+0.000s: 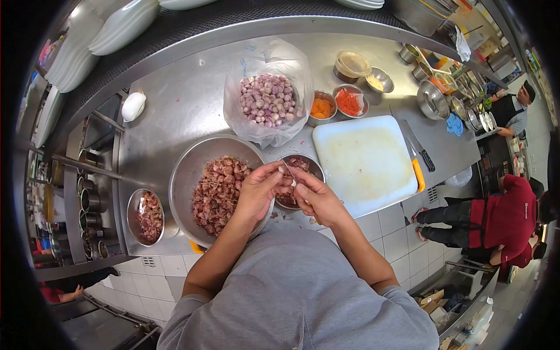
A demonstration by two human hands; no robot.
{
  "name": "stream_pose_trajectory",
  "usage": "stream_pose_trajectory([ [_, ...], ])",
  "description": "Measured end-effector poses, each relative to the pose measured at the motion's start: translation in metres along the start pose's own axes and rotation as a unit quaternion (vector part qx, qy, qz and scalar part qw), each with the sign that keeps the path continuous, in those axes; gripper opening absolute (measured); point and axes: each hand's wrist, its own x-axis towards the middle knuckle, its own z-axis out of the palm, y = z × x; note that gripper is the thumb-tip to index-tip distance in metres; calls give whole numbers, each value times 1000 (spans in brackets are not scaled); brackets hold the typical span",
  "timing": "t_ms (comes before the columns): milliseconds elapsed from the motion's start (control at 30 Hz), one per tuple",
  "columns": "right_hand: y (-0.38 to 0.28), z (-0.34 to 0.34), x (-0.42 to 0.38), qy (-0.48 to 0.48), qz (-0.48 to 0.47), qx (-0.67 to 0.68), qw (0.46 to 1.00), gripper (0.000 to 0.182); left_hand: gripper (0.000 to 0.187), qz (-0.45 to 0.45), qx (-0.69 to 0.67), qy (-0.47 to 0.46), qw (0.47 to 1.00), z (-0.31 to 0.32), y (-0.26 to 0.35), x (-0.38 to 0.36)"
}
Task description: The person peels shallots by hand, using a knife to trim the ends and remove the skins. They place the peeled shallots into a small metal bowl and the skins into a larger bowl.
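My left hand [259,189] is closed in a pinch on a small shallot [286,182], which the fingers mostly cover. My right hand [319,200] meets it there, fingers closed round what looks like a small knife [287,167]; only a thin sliver of blade and a bit of handle show. Beneath both hands stands a metal bowl [320,169] with purplish shallots, partly hidden. A large steel basin [185,157] left of it holds a heap of reddish-brown shallot skins [219,192]. Beyond lies an open plastic bag [233,111] full of purple shallots [268,99].
A white cutting board [364,163] lies right, with a black-handled knife [421,149] beside it. Bowls of orange pieces [321,108] and red shreds [349,102] stand behind. Left is a smaller bowl [133,224]. A shelf [233,38] overhangs the back. A person in red [507,219] stands right.
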Motion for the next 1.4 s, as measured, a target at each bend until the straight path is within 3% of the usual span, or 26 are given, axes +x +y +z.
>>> stream_pose_trajectory([
  [233,-1,1,-4,-24,-45,-103,993,52,10,20,32,-9,999,-1,1,-1],
  [567,-1,1,-5,2,-29,-128,991,48,12,33,15,-28,999,-4,1,-1],
  [767,2,-3,-5,-34,-13,29,999,45,19,11,-30,-49,998,-9,-2,3],
  [933,3,-4,-1,-18,-27,-21,999,45,27,-23,25,-16,999,4,7,0],
  [1133,4,-2,0,-5,-20,-31,999,45,32,0,24,-43,999,4,3,-1],
  [1400,1,-2,-1,29,-38,-35,998,47,26,8,-11,-57,998,1,1,1],
])
